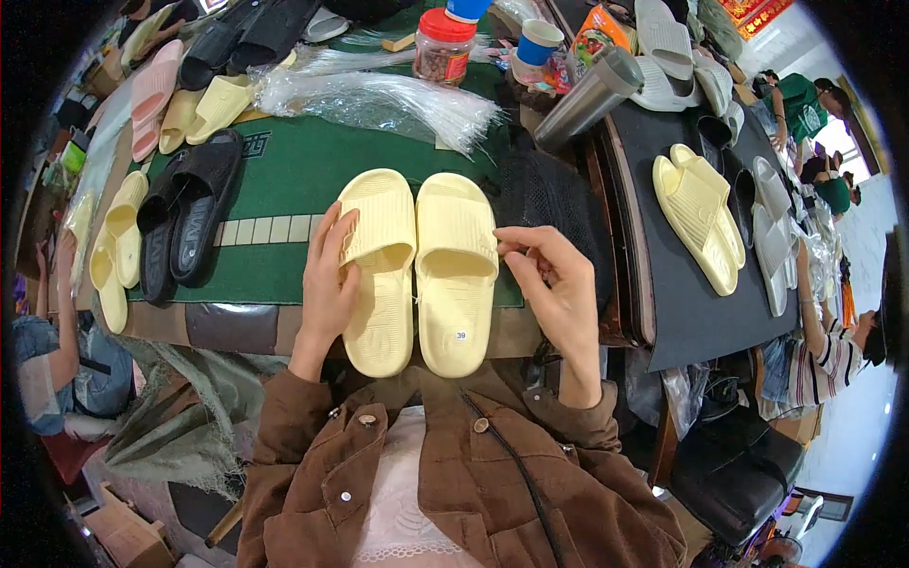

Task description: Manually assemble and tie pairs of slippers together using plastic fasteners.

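Observation:
Two pale yellow slide slippers lie side by side on the green table mat point(294, 175), toes away from me: the left slipper point(382, 284) and the right slipper point(456, 284). My left hand point(327, 284) lies flat against the outer side of the left slipper, fingers over its strap. My right hand point(554, 279) hovers just right of the right slipper, thumb and forefinger pinched near the strap's edge; whether something thin is between them I cannot tell.
A black slipper pair point(185, 218) and more yellow slippers point(114, 246) lie at left. A bundle of clear plastic ties point(379, 99), a red-lidded jar point(443, 45) and a steel flask point(589, 95) sit behind. At right, a dark table point(682, 312) holds a yellow pair point(699, 213) and grey slippers.

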The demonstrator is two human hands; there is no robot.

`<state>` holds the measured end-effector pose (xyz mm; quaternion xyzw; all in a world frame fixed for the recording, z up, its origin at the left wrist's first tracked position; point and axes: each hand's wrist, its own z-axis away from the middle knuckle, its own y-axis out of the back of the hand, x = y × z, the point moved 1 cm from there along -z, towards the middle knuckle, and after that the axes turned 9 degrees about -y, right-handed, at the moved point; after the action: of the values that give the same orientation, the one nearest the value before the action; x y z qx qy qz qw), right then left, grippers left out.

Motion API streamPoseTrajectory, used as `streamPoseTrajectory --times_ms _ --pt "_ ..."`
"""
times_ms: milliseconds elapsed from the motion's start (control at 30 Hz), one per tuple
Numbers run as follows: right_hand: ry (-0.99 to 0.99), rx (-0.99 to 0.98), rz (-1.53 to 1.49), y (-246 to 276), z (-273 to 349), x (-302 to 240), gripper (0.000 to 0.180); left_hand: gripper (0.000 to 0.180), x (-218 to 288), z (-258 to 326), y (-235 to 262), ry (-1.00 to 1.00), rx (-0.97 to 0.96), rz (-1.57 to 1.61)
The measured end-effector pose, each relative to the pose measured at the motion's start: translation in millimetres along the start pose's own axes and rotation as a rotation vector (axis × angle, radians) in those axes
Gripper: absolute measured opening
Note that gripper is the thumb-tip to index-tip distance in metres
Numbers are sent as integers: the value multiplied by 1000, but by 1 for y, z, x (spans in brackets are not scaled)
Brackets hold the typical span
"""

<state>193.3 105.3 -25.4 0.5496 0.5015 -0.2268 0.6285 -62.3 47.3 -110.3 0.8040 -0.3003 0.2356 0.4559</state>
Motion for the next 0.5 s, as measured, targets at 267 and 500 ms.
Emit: streamPoseTrajectory --times_ms 267,500 --pt "61 -177 -740 -1 3 -9 42 60 -5 0 -2 -52 0 56" --pt "59 -159 -807 7 7 -14 30 54 24 -10 14 -172 64 -131"
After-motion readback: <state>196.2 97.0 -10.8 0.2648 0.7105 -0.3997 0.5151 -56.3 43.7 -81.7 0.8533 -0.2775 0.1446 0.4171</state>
